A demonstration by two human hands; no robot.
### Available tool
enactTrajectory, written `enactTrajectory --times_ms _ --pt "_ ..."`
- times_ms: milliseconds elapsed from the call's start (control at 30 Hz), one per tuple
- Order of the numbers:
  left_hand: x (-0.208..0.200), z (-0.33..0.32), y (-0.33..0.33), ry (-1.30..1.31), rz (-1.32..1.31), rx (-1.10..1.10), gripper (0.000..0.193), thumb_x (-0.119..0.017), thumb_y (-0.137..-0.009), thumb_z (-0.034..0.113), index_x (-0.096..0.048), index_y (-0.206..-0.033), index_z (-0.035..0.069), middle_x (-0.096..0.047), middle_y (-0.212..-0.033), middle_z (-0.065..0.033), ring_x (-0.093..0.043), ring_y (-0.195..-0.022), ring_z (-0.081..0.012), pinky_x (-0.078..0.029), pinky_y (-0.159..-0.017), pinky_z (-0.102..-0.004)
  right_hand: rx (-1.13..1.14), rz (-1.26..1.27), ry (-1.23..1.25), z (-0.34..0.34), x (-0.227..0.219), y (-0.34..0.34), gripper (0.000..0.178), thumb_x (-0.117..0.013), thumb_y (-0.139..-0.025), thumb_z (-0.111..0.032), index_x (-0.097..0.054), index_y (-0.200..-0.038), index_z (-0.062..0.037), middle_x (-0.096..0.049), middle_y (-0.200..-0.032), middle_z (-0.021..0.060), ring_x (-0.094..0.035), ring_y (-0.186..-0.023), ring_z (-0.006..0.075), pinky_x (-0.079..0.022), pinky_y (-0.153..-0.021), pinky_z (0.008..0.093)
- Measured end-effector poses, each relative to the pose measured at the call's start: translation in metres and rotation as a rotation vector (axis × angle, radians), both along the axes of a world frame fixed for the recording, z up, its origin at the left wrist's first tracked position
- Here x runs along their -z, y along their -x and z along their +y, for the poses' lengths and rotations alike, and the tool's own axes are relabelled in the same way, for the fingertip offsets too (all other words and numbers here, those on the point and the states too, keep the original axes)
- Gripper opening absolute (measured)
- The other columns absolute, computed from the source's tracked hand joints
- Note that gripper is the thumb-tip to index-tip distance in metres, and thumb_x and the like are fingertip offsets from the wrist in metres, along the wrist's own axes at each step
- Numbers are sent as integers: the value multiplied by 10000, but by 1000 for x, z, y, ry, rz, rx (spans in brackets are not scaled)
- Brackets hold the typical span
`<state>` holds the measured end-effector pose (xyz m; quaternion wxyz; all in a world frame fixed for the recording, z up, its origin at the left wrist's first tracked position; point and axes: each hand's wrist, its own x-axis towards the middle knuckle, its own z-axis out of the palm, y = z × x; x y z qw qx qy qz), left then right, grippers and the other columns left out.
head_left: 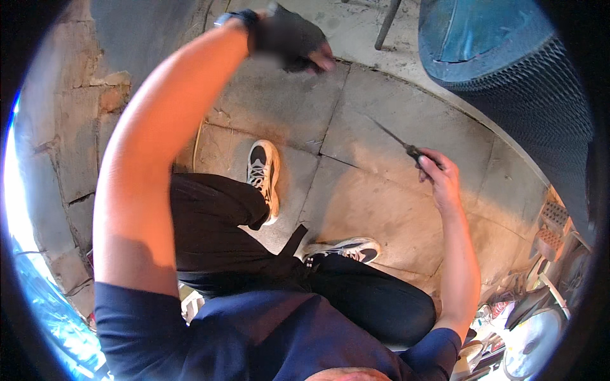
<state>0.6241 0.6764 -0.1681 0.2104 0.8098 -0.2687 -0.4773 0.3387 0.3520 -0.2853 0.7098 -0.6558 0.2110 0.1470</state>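
My right hand (440, 176) is bare and closed around the dark handle of a slim, pointed tool (399, 140). Its thin shaft points up and left over the floor tiles; whether it is a screwdriver or an awl I cannot tell. Farther off to the left, my left hand (289, 41) wears a dark fingerless glove (298, 35), with a band at the wrist. Its fingers look curled, with the fingertips toward the right. Blur covers part of this hand, and anything inside it is hidden.
A large rounded object with a blue top (483, 32) and black mesh side (534, 95) stands at the far right. A metal leg (387, 25) is beside it. Bricks (551, 232) and piled clutter (534, 330) lie at the right. My shoes (264, 174) rest on the tiles.
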Motion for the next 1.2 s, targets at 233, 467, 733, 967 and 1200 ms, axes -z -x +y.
enactTrajectory --times_ms 233,467,733,967,1200 --pt "5 104 33 303 234 -328 455 -537 -983 523 -513 -773 121 -539 -700 18 -478 -582 -86 -377 -511 -262 -368 -48 415 61 31 -8 314 -732 -868 -197 -706 -1116 -6 -705 -894 83 -622 -801 143 -493 -734 297" --pt "105 159 101 446 629 -1138 278 -665 -956 373 -610 -927 103 -621 -785 -3 -557 -646 -92 -444 -545 -243 -448 -63 511 93 43 -19 251 -741 -841 -169 -717 -1041 -20 -714 -933 155 -677 -833 266 -516 -752 347" --pt "132 180 98 488 628 -1158 254 -654 -976 286 -656 -1087 58 -647 -834 8 -575 -649 -86 -471 -588 -231 -407 -170 432 142 55 -36 242 -736 -849 -173 -712 -1035 -19 -690 -878 155 -665 -800 271 -514 -725 369" --pt "139 176 88 498 677 -1046 294 -642 -985 278 -651 -1171 50 -672 -929 -4 -621 -775 -76 -521 -691 -216 -380 -264 433 155 66 -33 231 -734 -850 -172 -717 -1036 -37 -685 -890 158 -662 -798 298 -516 -737 367" --pt "178 176 96 580 642 -1126 297 -637 -986 243 -622 -1180 18 -678 -973 -41 -639 -834 -128 -535 -757 -261 -315 -186 530 141 58 -40 233 -733 -849 -156 -710 -1039 -23 -686 -889 158 -664 -828 300 -514 -758 361"
